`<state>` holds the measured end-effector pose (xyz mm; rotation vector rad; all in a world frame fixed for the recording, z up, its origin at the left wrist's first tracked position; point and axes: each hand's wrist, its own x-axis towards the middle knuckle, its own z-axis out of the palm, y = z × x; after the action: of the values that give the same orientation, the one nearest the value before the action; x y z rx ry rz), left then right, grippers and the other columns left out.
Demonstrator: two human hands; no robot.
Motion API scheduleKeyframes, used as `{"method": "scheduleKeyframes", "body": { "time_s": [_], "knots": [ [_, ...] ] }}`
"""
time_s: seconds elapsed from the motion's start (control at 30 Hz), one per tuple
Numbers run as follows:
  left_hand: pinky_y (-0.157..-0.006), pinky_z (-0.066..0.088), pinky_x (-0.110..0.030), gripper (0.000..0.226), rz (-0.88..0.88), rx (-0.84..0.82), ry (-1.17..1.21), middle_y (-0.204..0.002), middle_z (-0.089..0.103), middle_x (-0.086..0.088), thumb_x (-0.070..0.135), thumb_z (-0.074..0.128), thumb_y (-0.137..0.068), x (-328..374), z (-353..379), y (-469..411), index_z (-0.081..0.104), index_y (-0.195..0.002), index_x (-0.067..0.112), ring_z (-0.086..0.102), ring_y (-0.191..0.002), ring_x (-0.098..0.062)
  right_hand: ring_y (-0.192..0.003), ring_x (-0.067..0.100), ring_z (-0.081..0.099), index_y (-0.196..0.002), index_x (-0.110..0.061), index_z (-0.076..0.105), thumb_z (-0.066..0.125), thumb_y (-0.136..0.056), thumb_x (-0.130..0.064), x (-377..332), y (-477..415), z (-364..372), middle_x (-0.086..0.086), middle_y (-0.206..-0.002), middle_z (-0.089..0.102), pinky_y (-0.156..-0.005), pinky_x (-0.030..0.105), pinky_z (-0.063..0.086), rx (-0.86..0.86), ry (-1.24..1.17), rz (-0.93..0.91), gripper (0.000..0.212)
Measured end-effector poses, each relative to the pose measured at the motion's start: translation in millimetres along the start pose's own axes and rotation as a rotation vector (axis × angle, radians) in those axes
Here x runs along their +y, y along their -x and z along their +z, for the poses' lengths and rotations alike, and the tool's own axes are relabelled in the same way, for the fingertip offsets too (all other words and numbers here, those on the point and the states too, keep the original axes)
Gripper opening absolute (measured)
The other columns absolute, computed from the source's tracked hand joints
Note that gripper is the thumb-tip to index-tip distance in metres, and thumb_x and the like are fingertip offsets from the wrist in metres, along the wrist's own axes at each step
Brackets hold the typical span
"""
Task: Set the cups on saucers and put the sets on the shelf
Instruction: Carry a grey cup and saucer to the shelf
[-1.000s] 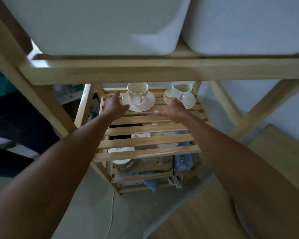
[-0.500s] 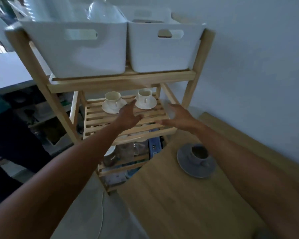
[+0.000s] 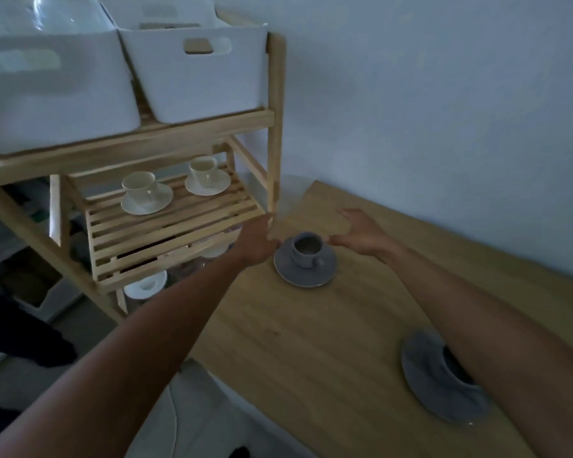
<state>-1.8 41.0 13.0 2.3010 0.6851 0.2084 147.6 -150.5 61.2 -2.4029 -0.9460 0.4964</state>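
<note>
Two cream cups on saucers stand on the slatted middle shelf (image 3: 166,226): one set on the left (image 3: 146,196), the other at the back right (image 3: 206,179). A grey cup (image 3: 306,250) sits on a grey saucer (image 3: 303,274) on the wooden table (image 3: 311,342) beside the shelf. My left hand (image 3: 257,246) is at the saucer's left rim, my right hand (image 3: 361,233) just right of the cup, fingers spread; neither holds anything. A second grey cup and saucer (image 3: 440,378) lie nearer to me, partly hidden by my right forearm.
Two white bins (image 3: 199,74) fill the top shelf of the wooden rack. White dishes (image 3: 146,285) and other items show on the lower tier. A pale wall runs behind the table. A dark-clothed person (image 3: 14,325) is at the left edge.
Both hands have drawn back from the cream sets on the shelf and moved right and down to either side of the grey cup. The view has swung from the shelf toward the table.
</note>
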Motion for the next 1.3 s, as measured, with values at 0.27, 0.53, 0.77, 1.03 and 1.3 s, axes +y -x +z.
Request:
{"method": "scheduleKeyframes", "body": {
  "time_s": [0.27,0.53,0.77,1.03,1.3],
  "knots": [
    [-0.099,0.043,-0.047,0.065,0.002,-0.221,-0.131,-0.138,0.048,-0.017,0.036,0.063,-0.087,-29,44,-6,0.036,-0.141,0.011,0.044,-0.128,-0.035,-0.134,0.034,0.043,-0.143,-0.002,0.042,0.076,-0.083,-0.033,49,3,41,0.019,-0.147,0.045,-0.104,0.034,0.035,-0.099,0.058,0.072,0.076],
    [-0.097,0.046,-0.045,0.066,0.043,-0.207,-0.081,-0.134,0.054,-0.012,0.033,0.067,-0.083,-43,54,-12,0.039,-0.139,0.013,0.052,-0.123,-0.03,-0.091,0.012,0.057,-0.116,-0.026,0.063,0.08,-0.077,-0.035,58,-1,70,-0.016,-0.095,0.063,-0.065,0.007,0.037,-0.075,-0.092,0.055,0.044],
    [-0.098,0.042,-0.036,0.062,-0.02,-0.194,0.076,-0.138,0.052,-0.005,0.029,0.066,-0.084,-45,53,-17,0.039,-0.14,0.023,0.049,-0.127,-0.025,-0.099,0.011,0.062,-0.13,-0.019,0.059,0.082,-0.076,-0.035,55,-11,77,-0.001,-0.121,0.067,-0.072,0.013,0.042,-0.057,-0.181,0.091,0.061],
    [-0.101,0.046,-0.037,0.064,-0.042,-0.095,0.215,-0.136,0.056,-0.008,0.019,0.069,-0.084,-53,19,-26,0.042,-0.142,0.016,0.052,-0.126,-0.024,-0.061,0.004,0.064,-0.134,-0.018,0.055,0.083,-0.076,-0.029,26,-43,81,-0.008,-0.084,0.064,-0.045,0.018,0.051,-0.064,-0.278,0.07,0.066],
    [-0.079,0.048,-0.028,0.058,-0.121,-0.015,0.139,-0.121,0.064,-0.005,0.023,0.068,-0.083,-97,-40,-53,0.046,-0.137,0.023,0.061,-0.107,-0.022,-0.054,0.003,0.066,-0.133,-0.022,0.057,0.083,-0.075,-0.033,-31,-107,105,-0.012,-0.082,0.066,-0.046,0.02,0.052,-0.091,-0.269,-0.04,0.064]
  ]
}}
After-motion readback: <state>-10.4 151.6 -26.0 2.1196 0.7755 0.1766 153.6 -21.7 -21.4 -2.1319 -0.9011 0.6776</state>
